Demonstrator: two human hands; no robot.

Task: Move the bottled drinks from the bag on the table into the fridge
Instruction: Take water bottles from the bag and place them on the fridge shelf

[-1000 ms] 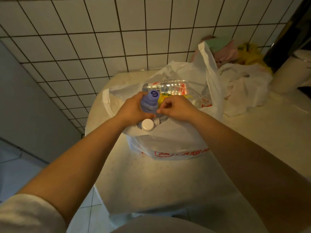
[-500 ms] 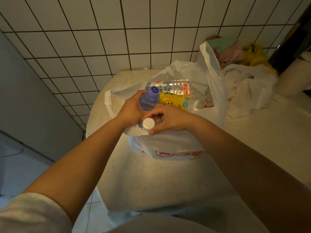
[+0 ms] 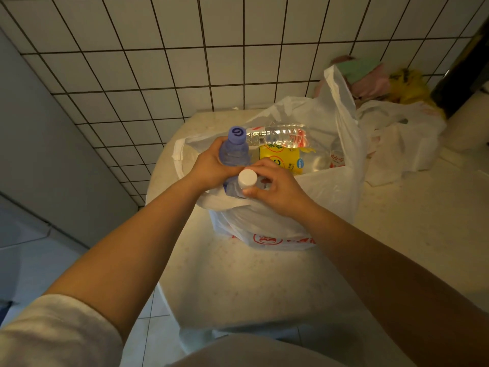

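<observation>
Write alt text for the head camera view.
Left hand grips a purple-capped bottle and right hand grips a white-capped bottle, both at the mouth of a white plastic bag on a table; more bottles lie inside.

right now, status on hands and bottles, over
Left hand grips purple-cap bottle. Right hand grips white-cap bottle. Both at the bag mouth; two more bottles lie inside. Nothing blocking.
</observation>
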